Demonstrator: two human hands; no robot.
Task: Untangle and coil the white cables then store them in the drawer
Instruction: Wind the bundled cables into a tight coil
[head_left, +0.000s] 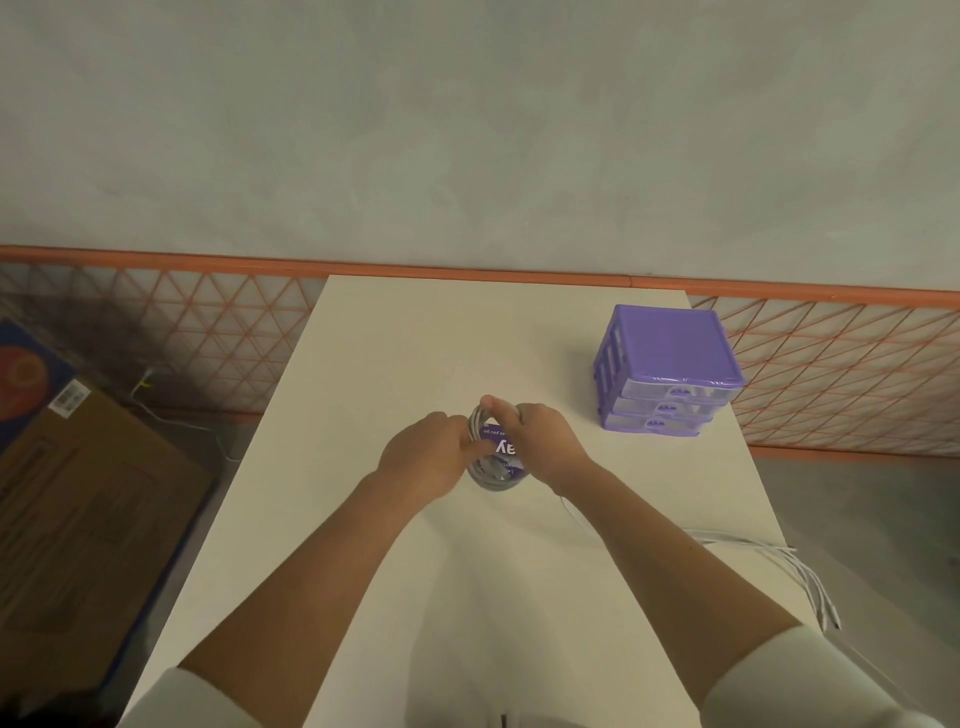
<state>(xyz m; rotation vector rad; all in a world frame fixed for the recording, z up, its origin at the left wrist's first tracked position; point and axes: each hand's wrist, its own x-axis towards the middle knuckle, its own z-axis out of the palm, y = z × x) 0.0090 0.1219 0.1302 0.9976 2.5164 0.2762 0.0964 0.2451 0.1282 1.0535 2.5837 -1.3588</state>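
I pinch the coil (491, 457) between both hands, left (423, 457) and right (543, 447); the drawers (667, 371) sit beyond my right, the nearer hand.

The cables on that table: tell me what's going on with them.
A person is winding a white cable into a coil at the middle of the table. The left hand and the right hand both grip the coil, which has a purple label. More loose cables hang over the table's right edge. The purple drawer unit stands at the far right, all its drawers closed.
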